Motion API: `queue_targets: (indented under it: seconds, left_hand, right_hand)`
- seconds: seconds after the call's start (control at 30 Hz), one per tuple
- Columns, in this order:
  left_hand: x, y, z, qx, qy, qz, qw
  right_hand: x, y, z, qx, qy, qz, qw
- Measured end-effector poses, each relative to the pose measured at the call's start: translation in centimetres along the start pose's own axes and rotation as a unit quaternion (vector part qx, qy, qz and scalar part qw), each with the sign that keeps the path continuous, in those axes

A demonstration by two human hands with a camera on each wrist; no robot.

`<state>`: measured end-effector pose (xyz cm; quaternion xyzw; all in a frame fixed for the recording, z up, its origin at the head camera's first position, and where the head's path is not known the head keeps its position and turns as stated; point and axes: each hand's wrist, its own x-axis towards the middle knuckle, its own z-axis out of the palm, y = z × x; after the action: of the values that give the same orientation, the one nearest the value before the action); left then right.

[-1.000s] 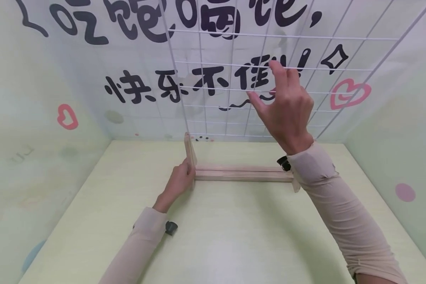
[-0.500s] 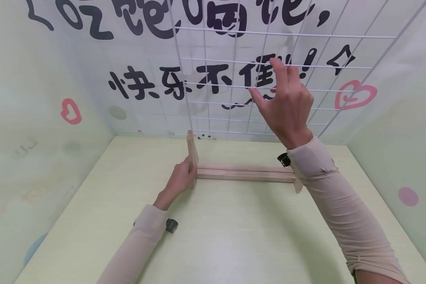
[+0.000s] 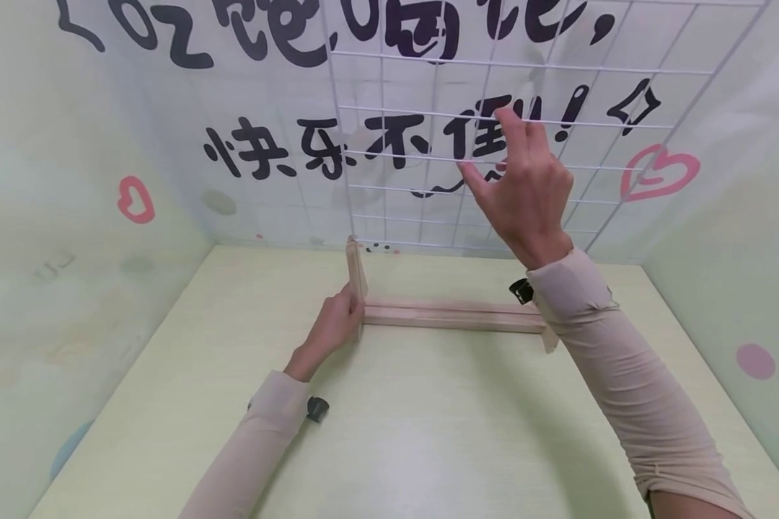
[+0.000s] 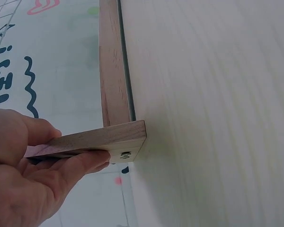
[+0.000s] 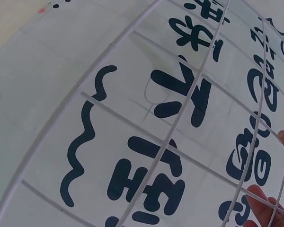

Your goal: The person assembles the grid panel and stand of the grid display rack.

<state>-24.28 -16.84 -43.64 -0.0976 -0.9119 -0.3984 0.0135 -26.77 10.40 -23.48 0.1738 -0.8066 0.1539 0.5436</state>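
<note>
We see the left hand [image 3: 333, 319] pinching the left end of the wooden stand [image 3: 454, 318], which stretches rightward mid-frame and perhaps touches the wire grid [image 5: 166, 143] the right hand [image 3: 530, 186] grips, upper right.

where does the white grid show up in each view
Head: the grid spans the upper middle and right.
Left wrist: only part of the grid, in the top left corner.
Right wrist: the grid crosses most of the picture.
Shared landmark: the black wavy line, visible in all three.
</note>
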Motion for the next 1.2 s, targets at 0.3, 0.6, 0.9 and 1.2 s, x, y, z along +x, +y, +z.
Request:
queue_targets:
  seconds: [0.3,0.6,0.9,1.2]
  left_hand:
    - [0.1,0.3,-0.3,0.005,0.0,-0.002,1.0]
    - [0.0,0.2,-0.4,0.013,-0.003,-0.017,0.9998]
    - [-0.1,0.1,-0.2,0.007,0.003,-0.014,0.9999]
    - [0.0,0.2,0.2,0.006,0.007,-0.011,0.9999]
  right_hand:
    - [-0.3,-0.1,0.7,0.011,-0.02,0.023,0.9995]
    - [-0.6,-0.4,1.1,0.01,-0.041,0.043,0.9982]
    - [-1.2,0.1,1.6,0.007,-0.052,0.032,0.9981]
    - [-1.9,0.6,1.7,0.016,-0.054,0.035,0.9978]
